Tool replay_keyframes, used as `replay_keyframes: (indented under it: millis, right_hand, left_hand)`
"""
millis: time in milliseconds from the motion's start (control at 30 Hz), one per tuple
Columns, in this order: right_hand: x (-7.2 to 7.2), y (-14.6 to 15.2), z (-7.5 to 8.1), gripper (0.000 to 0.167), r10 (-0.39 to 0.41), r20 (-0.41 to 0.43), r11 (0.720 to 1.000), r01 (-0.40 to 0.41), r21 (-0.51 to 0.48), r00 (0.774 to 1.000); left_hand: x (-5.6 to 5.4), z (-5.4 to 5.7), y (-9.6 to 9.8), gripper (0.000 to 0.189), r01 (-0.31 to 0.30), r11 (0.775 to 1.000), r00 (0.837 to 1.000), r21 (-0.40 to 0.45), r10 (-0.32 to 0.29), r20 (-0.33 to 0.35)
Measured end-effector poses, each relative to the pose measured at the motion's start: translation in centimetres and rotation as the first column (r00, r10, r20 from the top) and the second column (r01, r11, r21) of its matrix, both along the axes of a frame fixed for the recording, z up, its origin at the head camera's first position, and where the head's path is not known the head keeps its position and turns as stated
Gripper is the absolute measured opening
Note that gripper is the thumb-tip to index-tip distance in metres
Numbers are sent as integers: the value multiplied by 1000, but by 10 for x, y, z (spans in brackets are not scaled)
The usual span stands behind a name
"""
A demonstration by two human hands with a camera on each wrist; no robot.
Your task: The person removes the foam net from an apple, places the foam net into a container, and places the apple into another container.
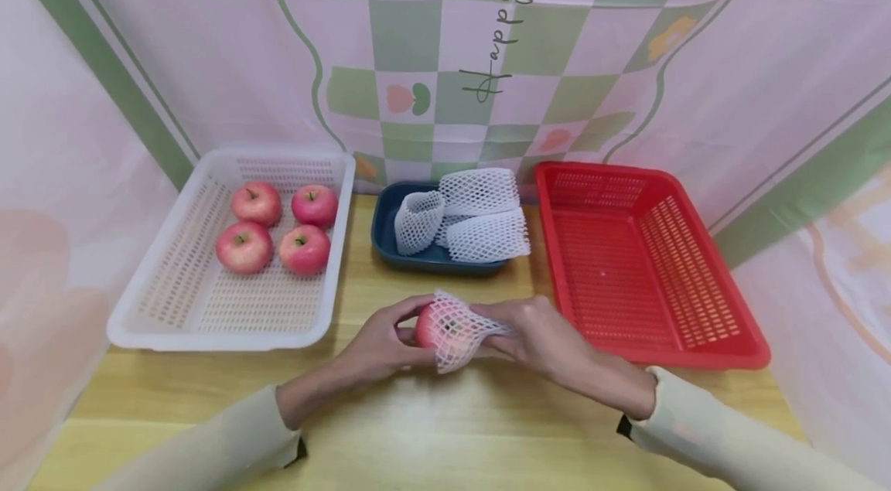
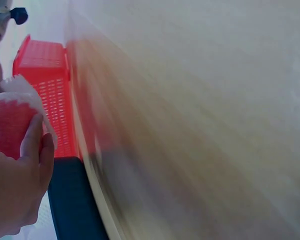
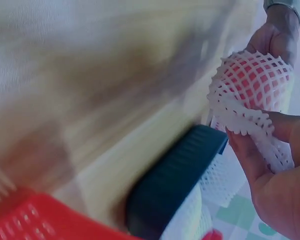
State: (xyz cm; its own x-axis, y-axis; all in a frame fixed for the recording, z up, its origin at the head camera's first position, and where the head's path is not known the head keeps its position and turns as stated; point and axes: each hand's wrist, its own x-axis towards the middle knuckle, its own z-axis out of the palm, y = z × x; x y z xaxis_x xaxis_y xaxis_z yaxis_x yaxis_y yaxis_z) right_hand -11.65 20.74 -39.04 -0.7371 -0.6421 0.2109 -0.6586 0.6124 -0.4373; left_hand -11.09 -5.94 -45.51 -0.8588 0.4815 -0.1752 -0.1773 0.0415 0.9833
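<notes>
A red apple [image 1: 423, 327] sits partly inside a white foam net sleeve [image 1: 459, 332], above the table in front of me. My left hand [image 1: 386, 340] grips the apple's bare side, thumb and fingers around it. On the other side, my right hand [image 1: 539, 332] pinches the gathered end of the foam net sleeve. In the right wrist view the net [image 3: 255, 82] stretches over the apple, and its loose end bunches between the thumb and fingers of the right hand [image 3: 280, 175]. The left wrist view shows the left fingers [image 2: 32, 137] on the apple and the net's edge.
A white basket [image 1: 223, 340] with several apples [image 1: 244, 247] stands on the left. Behind the hands is a dark blue tray [image 1: 445, 267] holding several foam net sleeves [image 1: 487, 236]. At the right stands a red basket [image 1: 599, 282]. A patterned cloth [image 1: 404, 35] hangs behind the wooden table [image 1: 431, 437].
</notes>
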Motion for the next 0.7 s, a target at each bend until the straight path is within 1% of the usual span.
replay_keyframes:
  millis: [100, 200, 233, 333, 400, 467, 633, 700]
  right_hand:
    - [-2, 4, 8, 30, -8, -5, 1000, 8, -9, 1000]
    - [-5, 7, 17, 24, -17, -8, 1000, 17, -1, 1000]
    - [-6, 9, 20, 23, -16, -21, 1000, 16, 2, 1000]
    - [-10, 11, 29, 22, -21, -58, 999, 22, 25, 998]
    - [-13, 13, 36, 22, -20, -85, 999, 23, 37, 996]
    - [-16, 13, 44, 23, -22, -89, 998, 27, 52, 996]
    - [-28, 12, 67, 27, -8, -89, 998, 14, 68, 996]
    - [-33, 11, 75, 27, -4, -104, 997, 12, 76, 995]
  left_hand:
    - [0, 2, -1, 87, -1, 1000, 1000, -21, 1, -9]
    - [1, 2, -2, 87, -4, 999, 1000, -53, 3, -6]
    - [1, 2, -3, 86, -4, 998, 1000, -60, 4, -4]
    - [2, 1, -5, 83, -7, 997, 1000, -73, 6, -17]
    - [2, 1, -6, 81, -11, 998, 1000, -64, 9, -26]
    - [3, 0, -8, 79, -12, 998, 999, -56, 9, -45]
    - [6, 2, -10, 80, -10, 999, 999, -35, 9, -34]
    - [7, 5, -10, 82, -7, 1000, 1000, -19, 7, -22]
